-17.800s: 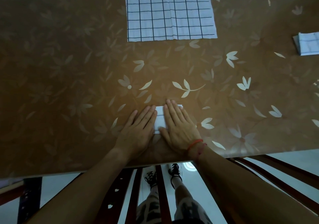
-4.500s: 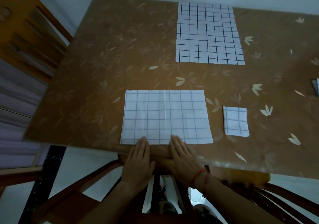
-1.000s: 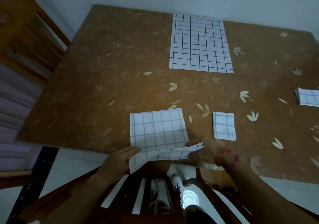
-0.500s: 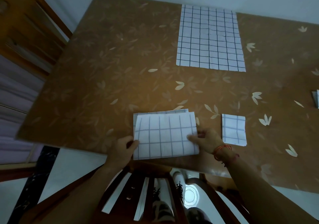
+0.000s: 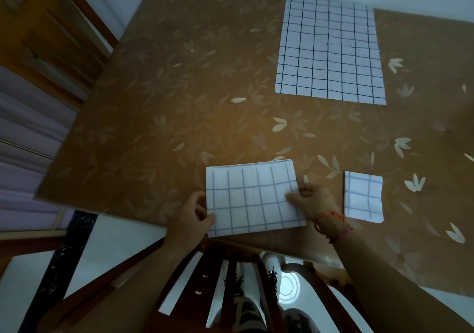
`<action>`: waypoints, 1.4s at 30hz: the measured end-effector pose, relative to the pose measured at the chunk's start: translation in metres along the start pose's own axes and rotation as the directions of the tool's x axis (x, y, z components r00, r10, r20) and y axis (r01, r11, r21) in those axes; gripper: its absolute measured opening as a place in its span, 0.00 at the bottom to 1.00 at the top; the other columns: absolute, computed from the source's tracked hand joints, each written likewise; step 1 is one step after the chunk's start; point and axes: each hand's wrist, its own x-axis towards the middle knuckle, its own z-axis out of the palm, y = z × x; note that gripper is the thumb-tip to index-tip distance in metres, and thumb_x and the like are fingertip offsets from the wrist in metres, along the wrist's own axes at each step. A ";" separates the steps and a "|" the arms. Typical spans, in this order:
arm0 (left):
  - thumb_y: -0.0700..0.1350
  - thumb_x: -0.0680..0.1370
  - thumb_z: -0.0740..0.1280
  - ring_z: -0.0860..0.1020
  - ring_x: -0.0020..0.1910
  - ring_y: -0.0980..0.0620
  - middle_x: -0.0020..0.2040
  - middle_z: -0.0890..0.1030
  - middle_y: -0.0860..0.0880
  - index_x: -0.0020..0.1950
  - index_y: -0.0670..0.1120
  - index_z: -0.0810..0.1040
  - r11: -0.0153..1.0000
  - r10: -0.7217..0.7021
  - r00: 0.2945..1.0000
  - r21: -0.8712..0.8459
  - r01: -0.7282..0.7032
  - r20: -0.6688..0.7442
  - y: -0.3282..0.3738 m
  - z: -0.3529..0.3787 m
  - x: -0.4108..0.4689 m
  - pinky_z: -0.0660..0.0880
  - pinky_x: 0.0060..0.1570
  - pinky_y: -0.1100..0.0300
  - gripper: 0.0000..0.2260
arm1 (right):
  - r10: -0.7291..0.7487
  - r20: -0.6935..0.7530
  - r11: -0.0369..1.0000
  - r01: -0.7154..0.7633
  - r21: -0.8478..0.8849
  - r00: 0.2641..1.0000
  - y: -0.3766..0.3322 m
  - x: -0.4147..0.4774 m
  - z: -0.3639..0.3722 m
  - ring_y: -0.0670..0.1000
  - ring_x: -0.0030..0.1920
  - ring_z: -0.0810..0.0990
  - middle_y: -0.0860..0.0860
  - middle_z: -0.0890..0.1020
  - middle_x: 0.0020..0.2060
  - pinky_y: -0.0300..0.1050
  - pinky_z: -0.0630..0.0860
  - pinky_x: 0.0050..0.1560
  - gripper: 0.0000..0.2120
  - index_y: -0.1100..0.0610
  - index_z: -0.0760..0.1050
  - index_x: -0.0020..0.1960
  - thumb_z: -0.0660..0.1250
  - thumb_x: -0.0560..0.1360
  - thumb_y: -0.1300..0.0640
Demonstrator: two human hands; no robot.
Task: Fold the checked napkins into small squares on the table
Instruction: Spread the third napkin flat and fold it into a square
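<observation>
A white checked napkin (image 5: 252, 199), folded over into a rectangle, lies at the near edge of the brown flowered table (image 5: 179, 96). My left hand (image 5: 191, 216) pinches its lower left side. My right hand (image 5: 311, 200), with a red string at the wrist, pinches its right edge. To the right lies a napkin folded into a small square (image 5: 363, 196). A larger checked napkin (image 5: 329, 50) lies spread flat at the far side of the table.
A wooden chair (image 5: 236, 281) stands under the table's near edge, with my legs and shoes visible through it. Wooden furniture (image 5: 48, 30) stands at the upper left, beside the table's left edge. A pale wall runs along the table's far edge.
The near half of the napkin was lifted and folded over the far half. The folded rectangle now lies squarer, with both hands still pinching its sides.
</observation>
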 end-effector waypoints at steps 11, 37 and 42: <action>0.44 0.76 0.65 0.70 0.65 0.47 0.65 0.72 0.44 0.67 0.43 0.72 0.752 0.513 0.858 0.460 -0.473 0.044 -0.019 0.019 -0.006 0.73 0.61 0.49 0.19 | 0.037 -0.074 0.999 -0.038 -0.016 0.997 0.001 0.013 0.006 0.56 0.50 0.80 0.56 0.83 0.51 0.49 0.78 0.51 0.21 0.59 0.78 0.57 0.74 0.68 0.49; 0.54 0.82 0.48 0.51 0.78 0.44 0.78 0.53 0.40 0.77 0.38 0.55 0.516 0.359 0.899 0.749 -0.416 0.251 -0.035 0.032 -0.009 0.57 0.72 0.43 0.28 | -0.705 0.319 0.382 0.718 -0.582 0.633 -0.002 -0.086 0.099 0.59 0.74 0.60 0.62 0.62 0.73 0.56 0.65 0.71 0.33 0.61 0.60 0.73 0.55 0.75 0.43; 0.54 0.83 0.46 0.50 0.78 0.42 0.78 0.52 0.37 0.77 0.35 0.54 0.499 0.372 0.889 0.749 -0.435 0.268 -0.038 0.029 -0.010 0.59 0.71 0.40 0.29 | -0.660 0.431 0.282 0.735 -0.617 0.615 0.016 -0.098 0.123 0.59 0.75 0.59 0.62 0.62 0.73 0.57 0.64 0.71 0.36 0.64 0.62 0.73 0.58 0.73 0.41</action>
